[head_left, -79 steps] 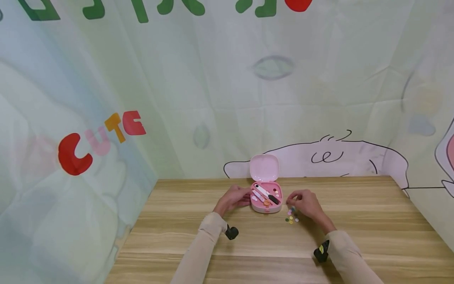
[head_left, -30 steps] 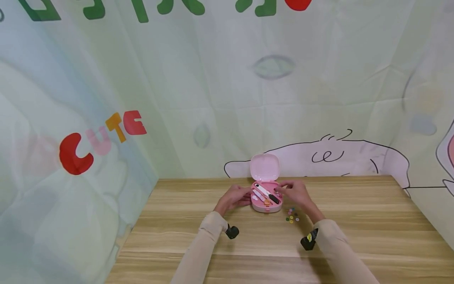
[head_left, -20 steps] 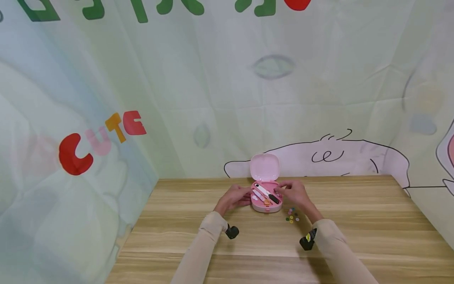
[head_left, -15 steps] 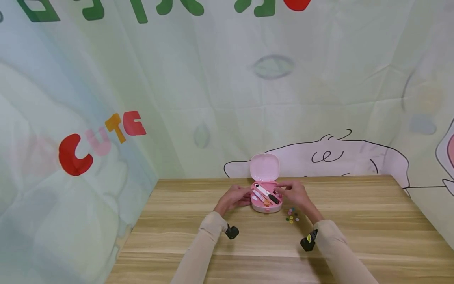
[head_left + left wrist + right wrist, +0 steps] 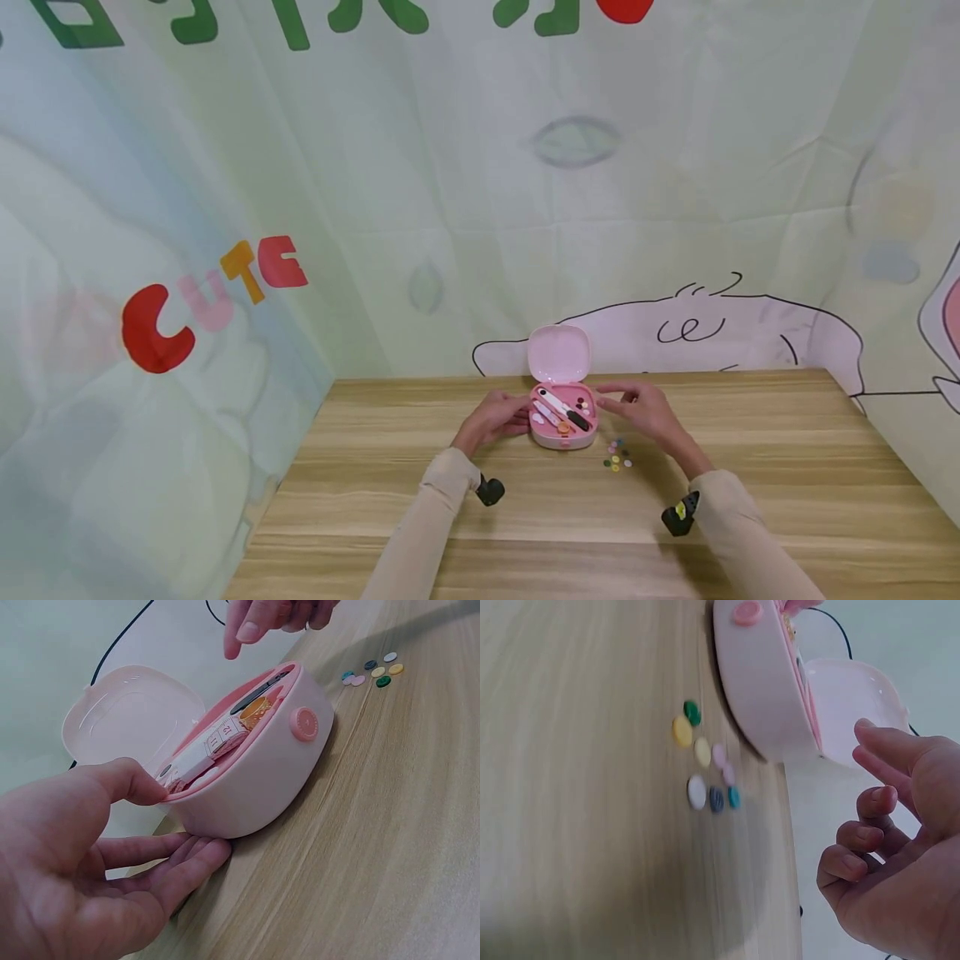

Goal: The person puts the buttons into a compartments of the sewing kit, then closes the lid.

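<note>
A pink sewing box (image 5: 564, 443) stands on the table with its lid (image 5: 559, 354) raised. My left hand (image 5: 495, 415) holds the box's left side; in the left wrist view its thumb is on the rim and its fingers lie low against the wall. Just right of the box, my right hand (image 5: 647, 410) is in the air with nothing between thumb and fingertips. Its index finger is stretched, the others loosely bent. Inside are a white-and-black tool (image 5: 564, 408), a tape measure (image 5: 219, 742), an orange spool (image 5: 255, 711) and a few small buttons (image 5: 582, 404).
Several loose buttons (image 5: 616, 460) in green, yellow, white, pink and blue lie on the wooden table (image 5: 562, 508), right of the box. A printed cloth backdrop (image 5: 420, 208) hangs behind the table.
My right hand went from near the loose buttons to the box's right compartment, then drew back right, its fingertips now apart. Small buttons show in that compartment. The left hand stayed.
</note>
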Available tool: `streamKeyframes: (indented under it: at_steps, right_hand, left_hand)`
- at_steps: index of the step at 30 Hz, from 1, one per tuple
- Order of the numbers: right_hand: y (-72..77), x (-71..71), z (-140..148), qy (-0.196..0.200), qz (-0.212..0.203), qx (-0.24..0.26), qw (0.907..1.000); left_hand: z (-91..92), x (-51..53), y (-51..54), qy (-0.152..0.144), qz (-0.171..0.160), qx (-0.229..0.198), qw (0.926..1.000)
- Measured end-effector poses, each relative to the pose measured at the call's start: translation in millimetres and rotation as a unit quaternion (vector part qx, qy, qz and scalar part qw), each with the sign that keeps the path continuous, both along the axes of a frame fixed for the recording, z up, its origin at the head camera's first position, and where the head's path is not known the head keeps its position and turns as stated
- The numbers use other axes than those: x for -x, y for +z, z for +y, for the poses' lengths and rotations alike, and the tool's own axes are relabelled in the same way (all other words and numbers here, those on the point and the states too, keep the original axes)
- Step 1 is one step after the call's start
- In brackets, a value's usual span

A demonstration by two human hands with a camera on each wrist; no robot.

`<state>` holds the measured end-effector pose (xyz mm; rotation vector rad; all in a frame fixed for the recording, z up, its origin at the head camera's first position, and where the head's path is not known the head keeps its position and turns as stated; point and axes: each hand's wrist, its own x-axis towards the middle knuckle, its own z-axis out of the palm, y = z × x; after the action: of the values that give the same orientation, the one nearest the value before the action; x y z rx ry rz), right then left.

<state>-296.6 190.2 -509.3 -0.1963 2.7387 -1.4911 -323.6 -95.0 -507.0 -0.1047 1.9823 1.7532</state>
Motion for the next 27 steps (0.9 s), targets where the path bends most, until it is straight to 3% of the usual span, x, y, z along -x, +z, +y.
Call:
streamKeyframes:
  at_steps: [11, 19, 27]
  right_hand:
    - [-7.5, -12.6, 24.4, 0.031, 0.030, -0.025, 0.9988]
    - [-14.1, -24.9, 32.4, 0.055, 0.016, -0.041, 0.9975]
    - [-22.7, -39.9, 36.1, 0.087, 0.029, -0.065, 0.9937]
  left_hand:
    - [0.1, 1.1, -4.9, -0.003, 0.007, -0.020, 0.9998]
    - [0.7, 2.0, -5.7, -0.001, 0.008, -0.018, 0.9998]
    - [0.4, 1.4, -4.8, -0.001, 0.006, -0.011, 0.9999]
